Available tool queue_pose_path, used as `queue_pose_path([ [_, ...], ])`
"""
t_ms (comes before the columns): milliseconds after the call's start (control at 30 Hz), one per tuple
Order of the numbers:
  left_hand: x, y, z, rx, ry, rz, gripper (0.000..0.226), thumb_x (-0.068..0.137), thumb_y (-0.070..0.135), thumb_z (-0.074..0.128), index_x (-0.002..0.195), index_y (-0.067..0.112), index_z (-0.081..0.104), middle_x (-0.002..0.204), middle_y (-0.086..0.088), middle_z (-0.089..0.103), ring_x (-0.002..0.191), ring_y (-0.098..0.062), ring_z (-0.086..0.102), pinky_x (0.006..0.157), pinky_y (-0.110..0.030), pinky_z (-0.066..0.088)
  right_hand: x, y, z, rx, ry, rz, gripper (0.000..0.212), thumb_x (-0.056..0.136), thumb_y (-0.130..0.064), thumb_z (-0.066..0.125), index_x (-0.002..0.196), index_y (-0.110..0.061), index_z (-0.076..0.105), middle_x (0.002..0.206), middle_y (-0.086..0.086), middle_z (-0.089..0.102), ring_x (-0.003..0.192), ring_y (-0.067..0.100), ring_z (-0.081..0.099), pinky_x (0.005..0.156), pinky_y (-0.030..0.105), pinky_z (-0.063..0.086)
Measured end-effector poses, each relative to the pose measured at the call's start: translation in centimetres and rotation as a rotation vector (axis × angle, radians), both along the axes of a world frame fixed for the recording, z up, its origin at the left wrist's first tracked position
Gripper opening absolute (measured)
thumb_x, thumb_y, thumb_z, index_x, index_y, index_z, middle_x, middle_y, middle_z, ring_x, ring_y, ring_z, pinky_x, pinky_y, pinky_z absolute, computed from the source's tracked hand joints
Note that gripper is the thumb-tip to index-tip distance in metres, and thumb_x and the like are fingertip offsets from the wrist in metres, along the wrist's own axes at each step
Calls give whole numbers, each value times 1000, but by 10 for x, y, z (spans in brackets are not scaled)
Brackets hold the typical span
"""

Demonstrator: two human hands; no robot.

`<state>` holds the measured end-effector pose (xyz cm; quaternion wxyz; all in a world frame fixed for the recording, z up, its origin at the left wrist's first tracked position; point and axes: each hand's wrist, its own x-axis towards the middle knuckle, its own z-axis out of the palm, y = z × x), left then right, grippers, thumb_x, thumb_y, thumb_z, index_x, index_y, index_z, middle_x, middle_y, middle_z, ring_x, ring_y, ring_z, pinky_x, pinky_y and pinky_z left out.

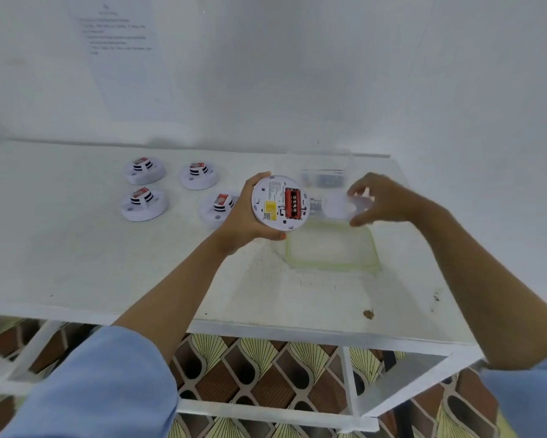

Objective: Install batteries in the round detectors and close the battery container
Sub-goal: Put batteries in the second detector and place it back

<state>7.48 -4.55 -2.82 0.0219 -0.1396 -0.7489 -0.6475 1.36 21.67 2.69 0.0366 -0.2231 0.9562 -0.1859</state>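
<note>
My left hand (245,216) grips a round white detector (280,203) above the table, its back side facing me. Red batteries (292,203) sit in its open compartment. To its right, my right hand (379,200) pinches a round white cover plate (344,205) by its edge, a short gap away from the detector. Several other white detectors lie face up on the table at the left: one (144,170), one (199,176), one (143,203), and one (216,208) partly hidden behind my left hand.
A clear plastic battery container (324,175) stands at the back of the white table (76,263). Its clear green-edged lid (332,248) lies flat below my hands. A white wall with a printed sheet (120,36) rises behind. The table's front edge runs above a patterned floor.
</note>
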Motion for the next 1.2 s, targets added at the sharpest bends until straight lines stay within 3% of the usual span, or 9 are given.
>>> queue_pose_path([
  [67, -9, 1, 2, 7, 2, -13, 102, 56, -25, 73, 135, 20, 26, 124, 11, 44, 107, 8, 53, 74, -21, 54, 1, -6, 20, -164, 48, 9, 53, 63, -18, 83, 108, -16, 55, 108, 2, 46, 95, 16, 42, 76, 24, 35],
  [133, -21, 5, 7, 10, 9, -35, 104, 53, -22, 76, 135, 20, 26, 125, 11, 44, 108, 4, 53, 74, -22, 55, 2, -23, 33, -244, 63, 85, 52, 62, -17, 83, 104, -23, 53, 109, 0, 45, 96, 15, 40, 79, 24, 34],
  [233, -40, 10, 14, -1, 64, -52, 94, 50, -10, 76, 127, 23, 33, 122, 11, 45, 105, 9, 53, 74, -20, 54, -4, -54, 36, -205, 103, 160, 56, 62, -20, 82, 110, -23, 53, 110, -3, 42, 98, 11, 36, 87, 27, 24],
  [367, -68, 11, 19, 13, 94, -74, 97, 50, -7, 78, 131, 18, 30, 124, 9, 44, 106, 10, 51, 77, -17, 51, -26, -71, 31, -130, 178, 155, 62, 60, -26, 82, 115, -24, 52, 108, -5, 38, 100, 9, 33, 84, 24, 17],
  [800, -123, 7, 26, 14, 91, -141, 99, 49, -5, 77, 131, 22, 29, 124, 10, 44, 106, 10, 51, 76, -16, 50, -74, -76, 36, -63, 260, 120, 65, 61, -35, 82, 120, -27, 55, 107, -7, 35, 102, 8, 30, 82, 22, 14],
  [1200, -129, 13, 21, 23, 77, -123, 98, 50, -11, 75, 131, 23, 30, 122, 5, 46, 104, 4, 54, 74, -23, 54, -83, -59, 22, -36, 319, 202, 64, 75, -42, 70, 132, -26, 48, 117, -2, 41, 104, 10, 30, 85, 18, 11],
])
